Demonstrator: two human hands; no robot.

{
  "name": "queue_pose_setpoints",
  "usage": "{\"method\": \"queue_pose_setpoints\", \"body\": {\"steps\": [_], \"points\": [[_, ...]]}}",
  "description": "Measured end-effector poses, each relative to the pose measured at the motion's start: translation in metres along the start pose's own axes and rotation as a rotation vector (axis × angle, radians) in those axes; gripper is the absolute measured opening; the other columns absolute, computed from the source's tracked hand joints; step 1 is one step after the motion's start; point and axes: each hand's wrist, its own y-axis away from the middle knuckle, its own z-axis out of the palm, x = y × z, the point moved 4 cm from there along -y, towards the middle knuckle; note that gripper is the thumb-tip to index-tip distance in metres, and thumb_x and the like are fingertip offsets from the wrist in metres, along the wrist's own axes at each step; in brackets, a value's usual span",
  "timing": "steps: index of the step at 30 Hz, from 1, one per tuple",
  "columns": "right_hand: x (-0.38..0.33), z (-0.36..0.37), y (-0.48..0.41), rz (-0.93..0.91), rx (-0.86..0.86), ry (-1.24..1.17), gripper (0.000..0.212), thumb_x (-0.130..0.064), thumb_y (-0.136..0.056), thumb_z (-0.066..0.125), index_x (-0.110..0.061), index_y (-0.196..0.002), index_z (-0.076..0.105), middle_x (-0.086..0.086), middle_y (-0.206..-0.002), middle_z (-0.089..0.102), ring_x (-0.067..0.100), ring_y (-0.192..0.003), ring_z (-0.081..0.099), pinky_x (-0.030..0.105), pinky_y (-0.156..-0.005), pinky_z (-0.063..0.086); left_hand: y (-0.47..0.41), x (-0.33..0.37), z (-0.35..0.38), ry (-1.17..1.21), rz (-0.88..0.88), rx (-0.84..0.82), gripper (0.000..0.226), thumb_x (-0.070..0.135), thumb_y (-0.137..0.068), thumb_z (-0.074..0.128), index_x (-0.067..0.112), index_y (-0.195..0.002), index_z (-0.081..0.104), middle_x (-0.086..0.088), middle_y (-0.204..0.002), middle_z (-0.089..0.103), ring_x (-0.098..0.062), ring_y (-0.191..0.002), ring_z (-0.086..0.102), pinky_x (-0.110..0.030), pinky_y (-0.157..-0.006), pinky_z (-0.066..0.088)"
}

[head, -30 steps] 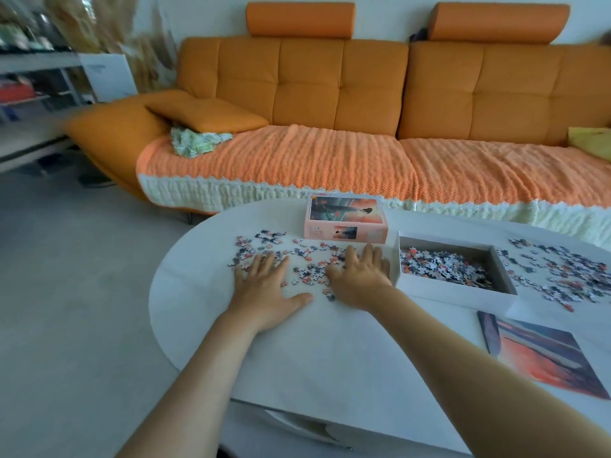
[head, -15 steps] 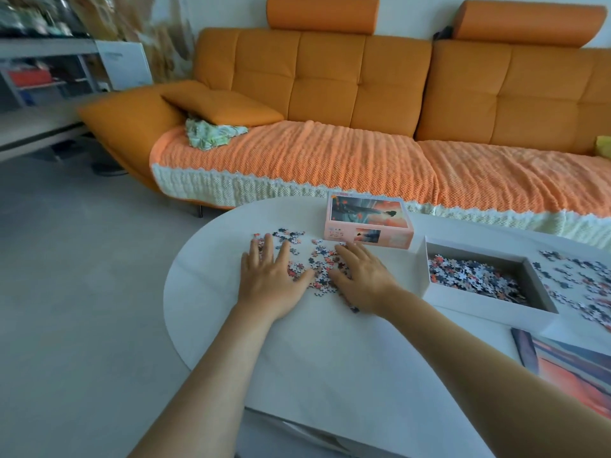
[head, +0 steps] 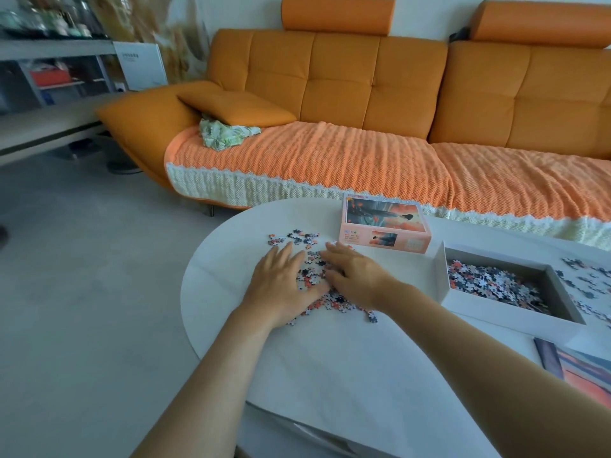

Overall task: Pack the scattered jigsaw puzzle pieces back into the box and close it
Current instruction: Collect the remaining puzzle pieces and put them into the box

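Over at the far left stands a grey shelf point(head: 49, 77) full of blurred odds and ends. An orange sofa point(head: 347, 81) runs along the wall, with a cushion point(head: 234, 107) at its left end resting on a crumpled floral cloth point(head: 224, 135).

In front of it is the round white bench point(head: 330, 358). A few loose pieces point(head: 294, 238) lie near its left edge, just beyond the fingertips. The left hand point(head: 281, 285) lies palm down with its fingers straight, so its grip is wide and holds nothing. It presses on one side of a heap of puzzle pieces point(head: 314, 276). The right hand point(head: 357, 276) lies flat against the other side, its grip just as slack, with the heap between the two palms and spilling out under the wrists.

Behind the right hand sits the pink lid point(head: 385, 223), picture side up, apart from the box. The box point(head: 441, 272) stands open just to the right of the right forearm, partly filled with packed pieces point(head: 489, 279). More scattered pieces point(head: 591, 279) lie on the bench beyond its right side. A printed picture sheet point(head: 582, 368) lies flat near the right edge.
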Motion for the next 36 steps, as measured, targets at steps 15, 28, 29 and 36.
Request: {"method": "queue_pose_setpoints", "body": {"steps": [15,28,29,36], "points": [[0.015,-0.003,0.009,0.100,0.062,0.021,0.041,-0.033,-0.099,0.041,-0.014,-0.134,0.052,0.005,-0.150,0.040,0.026,-0.140,0.031,0.034,-0.113,0.024,-0.001,-0.007,-0.005,0.100,-0.042,-0.146,0.081,0.072,-0.090,0.031,0.030,-0.155,0.006,0.009,-0.162,-0.004,-0.010,-0.149,-0.006,-0.034,-0.120,-0.002],[0.003,-0.020,0.003,0.022,0.176,-0.123,0.039,-0.014,-0.095,0.045,-0.022,-0.131,0.055,-0.004,-0.140,0.051,0.015,-0.130,0.045,0.028,-0.110,0.033,-0.016,0.001,-0.022,0.226,0.041,0.212,0.043,0.042,-0.097,0.045,0.028,-0.137,0.050,0.009,-0.144,0.046,-0.012,-0.136,0.035,-0.032,-0.112,0.028],[-0.003,-0.019,-0.005,0.006,0.153,-0.095,0.041,-0.017,-0.096,0.045,-0.022,-0.136,0.051,-0.003,-0.145,0.046,0.017,-0.133,0.042,0.030,-0.111,0.031,-0.020,-0.009,-0.025,0.146,0.002,0.201,0.049,0.044,-0.098,0.041,0.025,-0.143,0.043,0.007,-0.151,0.037,-0.015,-0.142,0.027,-0.034,-0.115,0.022],[-0.027,0.000,-0.074,0.059,-0.137,0.055,0.063,-0.034,-0.100,0.036,-0.023,-0.154,0.007,0.000,-0.162,-0.001,0.020,-0.149,-0.001,0.042,-0.120,0.008,-0.043,-0.043,-0.016,0.080,-0.059,-0.108,0.061,0.044,-0.103,0.029,0.023,-0.156,0.007,0.009,-0.163,-0.003,-0.009,-0.148,-0.006,-0.034,-0.119,0.002]]}}
